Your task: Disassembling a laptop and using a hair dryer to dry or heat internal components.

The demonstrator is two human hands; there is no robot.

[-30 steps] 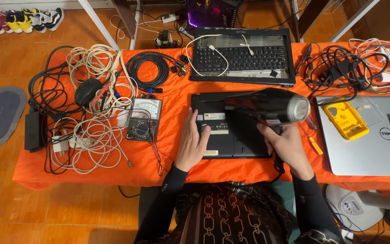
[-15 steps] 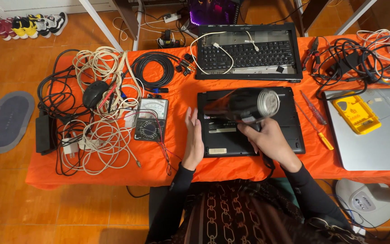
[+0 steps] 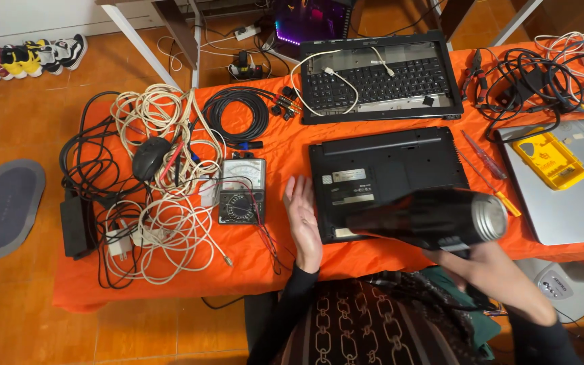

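Observation:
A black laptop (image 3: 386, 169) lies upside down on the orange tablecloth (image 3: 278, 155), its underside with pale labels facing up. My left hand (image 3: 303, 220) rests flat against the laptop's left edge, fingers spread, holding nothing. My right hand (image 3: 484, 267) grips the handle of a black hair dryer (image 3: 434, 217) with a ribbed silver end. The dryer hovers over the laptop's near right corner and hides it.
A laptop keyboard frame (image 3: 380, 78) lies behind. An analog multimeter (image 3: 241, 191), a mouse (image 3: 150, 157) and tangled white and black cables (image 3: 163, 203) fill the left. A silver laptop (image 3: 576, 203) bearing a yellow case (image 3: 549, 159), screwdrivers (image 3: 484, 159) and cables sit right. Shoes stand on the floor.
The hair dryer has come down toward me, from over the laptop's far part to its near right corner. My left hand slid off the laptop's top to its left edge.

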